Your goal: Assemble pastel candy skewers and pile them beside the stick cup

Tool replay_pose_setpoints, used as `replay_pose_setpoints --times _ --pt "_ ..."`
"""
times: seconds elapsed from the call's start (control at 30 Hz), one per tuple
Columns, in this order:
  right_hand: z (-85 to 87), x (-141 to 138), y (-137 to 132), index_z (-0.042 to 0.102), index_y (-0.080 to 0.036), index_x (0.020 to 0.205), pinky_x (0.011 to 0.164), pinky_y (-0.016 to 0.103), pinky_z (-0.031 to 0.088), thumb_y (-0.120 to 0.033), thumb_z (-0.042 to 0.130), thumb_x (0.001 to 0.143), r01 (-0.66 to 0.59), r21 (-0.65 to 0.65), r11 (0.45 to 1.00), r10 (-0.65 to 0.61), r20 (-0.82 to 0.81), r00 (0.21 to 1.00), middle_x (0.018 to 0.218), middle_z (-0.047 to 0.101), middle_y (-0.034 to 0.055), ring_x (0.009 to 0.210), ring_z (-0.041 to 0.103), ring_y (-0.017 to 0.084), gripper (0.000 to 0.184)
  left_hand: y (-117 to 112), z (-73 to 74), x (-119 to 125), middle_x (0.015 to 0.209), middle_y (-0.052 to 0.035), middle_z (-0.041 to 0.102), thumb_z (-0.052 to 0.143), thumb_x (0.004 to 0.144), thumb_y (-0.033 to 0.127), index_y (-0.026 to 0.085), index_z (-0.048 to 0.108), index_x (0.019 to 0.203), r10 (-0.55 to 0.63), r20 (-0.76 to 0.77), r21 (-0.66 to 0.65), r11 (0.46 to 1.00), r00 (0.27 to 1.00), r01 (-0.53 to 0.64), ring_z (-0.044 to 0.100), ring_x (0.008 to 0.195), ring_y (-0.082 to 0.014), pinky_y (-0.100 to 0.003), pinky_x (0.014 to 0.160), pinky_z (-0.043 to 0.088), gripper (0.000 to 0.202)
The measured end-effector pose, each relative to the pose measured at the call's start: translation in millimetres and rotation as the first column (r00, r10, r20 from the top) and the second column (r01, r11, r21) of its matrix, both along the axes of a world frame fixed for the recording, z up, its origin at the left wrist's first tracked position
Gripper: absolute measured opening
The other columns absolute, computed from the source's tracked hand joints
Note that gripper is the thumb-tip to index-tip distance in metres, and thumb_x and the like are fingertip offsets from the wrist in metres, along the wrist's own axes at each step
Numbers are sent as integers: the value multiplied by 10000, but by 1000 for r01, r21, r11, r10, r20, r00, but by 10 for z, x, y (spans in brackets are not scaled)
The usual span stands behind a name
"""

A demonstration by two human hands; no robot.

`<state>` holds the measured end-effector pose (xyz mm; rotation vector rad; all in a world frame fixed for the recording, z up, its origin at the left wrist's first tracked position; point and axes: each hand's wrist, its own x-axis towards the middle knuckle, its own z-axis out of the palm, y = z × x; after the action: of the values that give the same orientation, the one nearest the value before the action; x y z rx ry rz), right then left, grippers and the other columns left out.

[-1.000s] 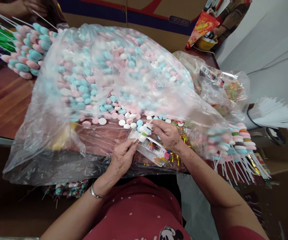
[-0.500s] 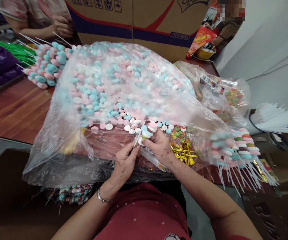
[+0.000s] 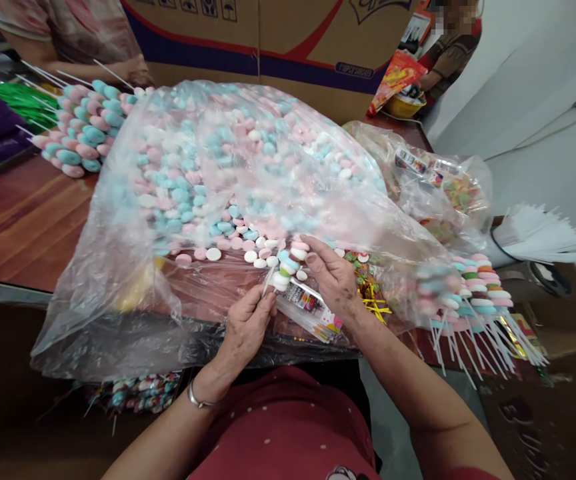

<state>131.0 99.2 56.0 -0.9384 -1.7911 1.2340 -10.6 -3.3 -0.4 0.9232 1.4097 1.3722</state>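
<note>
A wooden table point(image 3: 23, 220) carries a big clear plastic bag point(image 3: 248, 173) heaped with pink, blue and white candy discs, and bundles of finished skewers point(image 3: 473, 287) lie at its right end. At the bag's near edge, over a printed clear sleeve point(image 3: 313, 310), the left hand point(image 3: 243, 327) pinches the thin white stick point(image 3: 269, 283) between thumb and fingers, while the right hand point(image 3: 335, 277) closes its fingertips on the top discs of the candy skewer point(image 3: 288, 263). The skewer looks light, its stick bendy and its discs likely brittle, so it is best held low on the bare stick.
</note>
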Motion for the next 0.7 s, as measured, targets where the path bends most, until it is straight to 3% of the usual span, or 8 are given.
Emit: replay_pose_setpoints --times 0.13,0.27,0.47,0.7 --pt "-19 -52 -10 642 -238 1164 769 276 566 -437 650 829 30 -215 976 -66 -163 984 1071 711 34 917 671 151 390 1 69 -13 608 31 465 565 875 369 157 640 817 -27 2 21 999 1000 27 341 487 -74 -196 445 296 232" --pt "-7 -80 -27 671 -215 1091 764 274 568 -428 704 779 -20 -254 967 -38 -223 974 1017 722 30 867 673 137 379 -2 117 -10 607 29 470 586 851 343 153 665 834 -20 -44 46 999 999 22 353 504 -81 -203 467 318 206" --pt "57 11 54 651 -193 1070 773 267 550 -423 604 866 -29 -51 998 24 -89 996 963 718 32 842 669 130 311 1 41 -5 601 33 464 600 836 376 154 678 846 14 -37 32 999 999 -13 355 503 -81 -205 468 320 235" --pt "38 -30 7 645 -253 1165 1011 351 479 -342 492 938 12 295 955 -56 143 988 1204 684 48 1130 624 174 288 -61 -7 -50 599 29 481 652 800 413 151 678 826 43 -11 -49 998 999 -43 398 518 -81 -190 443 307 264"
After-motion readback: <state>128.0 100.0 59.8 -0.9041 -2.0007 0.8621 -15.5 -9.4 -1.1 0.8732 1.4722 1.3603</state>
